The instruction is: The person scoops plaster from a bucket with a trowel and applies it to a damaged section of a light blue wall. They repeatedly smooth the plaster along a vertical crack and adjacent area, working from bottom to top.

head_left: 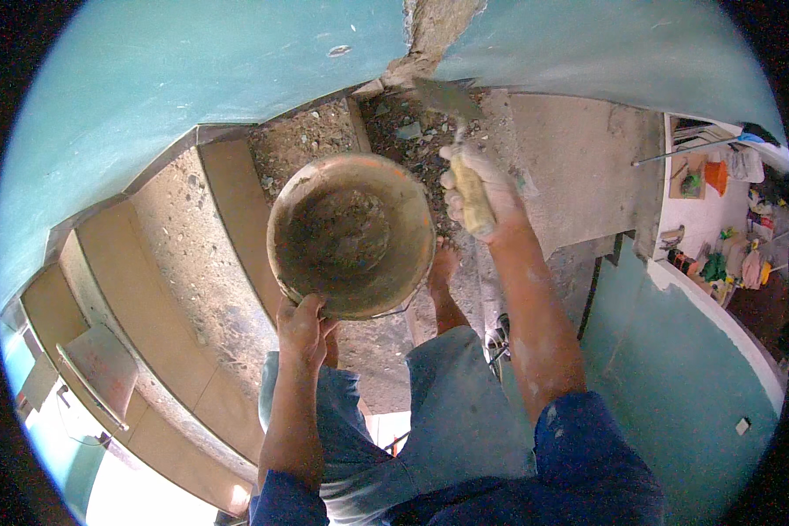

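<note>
A round, mud-coloured basin (408, 241), its bottom coated with dark, grainy residue and its rim showing worn orange, is held just beyond your left fingers; your left hand (300, 331) grips it, thumb at the near rim, remaining fingers curled beneath and partly hidden. To the basin's right, your right hand (486, 186) is closed firmly around the yellowish, dusty handle (471, 200) of a pointed trowel (447, 98), its flat metal blade reaching past your right fingers. Beyond those fingers, toward the left, gritty rubble (403, 130) studded with shards lies below a smooth teal wall (219, 61) split by raw, broken masonry (443, 35). Left of your left fingers run tan tiled steps (153, 302) with rough, speckled cement; a flat grey panel (103, 364) there bears faint reddish marks, too blurred to read. Well right of your right fingers, colourful heaped items (751, 267) show past a white-edged teal half-wall (675, 351).
</note>
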